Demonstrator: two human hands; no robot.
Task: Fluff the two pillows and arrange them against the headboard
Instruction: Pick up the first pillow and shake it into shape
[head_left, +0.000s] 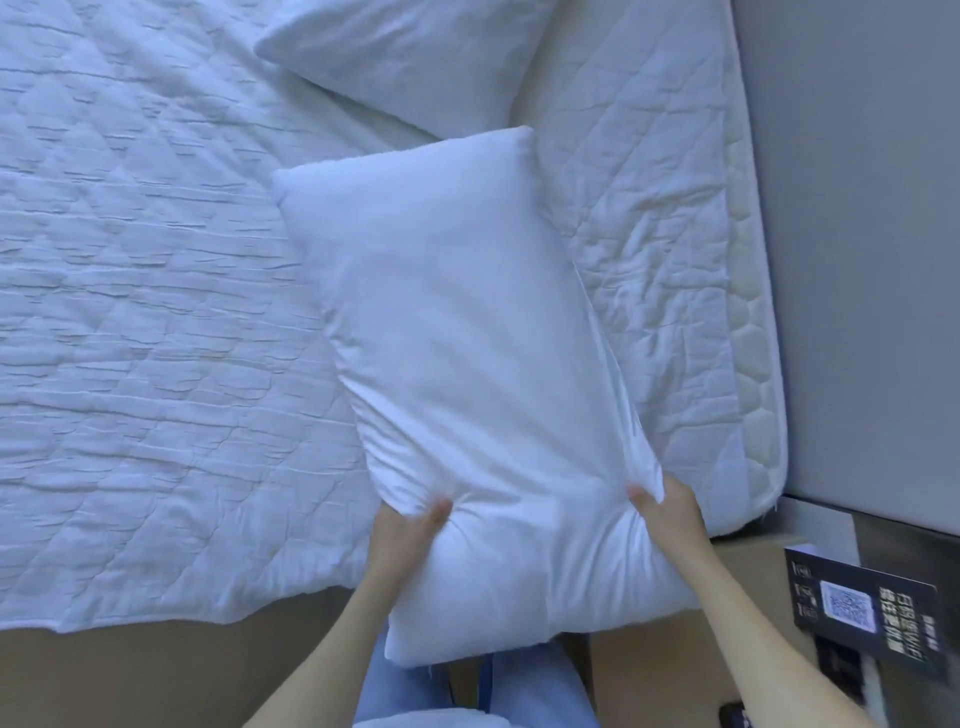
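White quilted bed cover (145, 312) fills the left. Left hand (410, 530) pinches the near-left corner of the long white fabric pillow (457, 364), thumb on top, fingers hidden beneath. That pillow is held lengthwise over the bed edge, far end toward the second white pillow (415, 57), which lies flat at top centre. Right hand (670, 514) grips bunched fabric at the near-right corner. Grey padded headboard (857, 234) stands at right, apart from both pillows. Judgement: fluffing of the first underway; second pillow untouched, neither placed yet.
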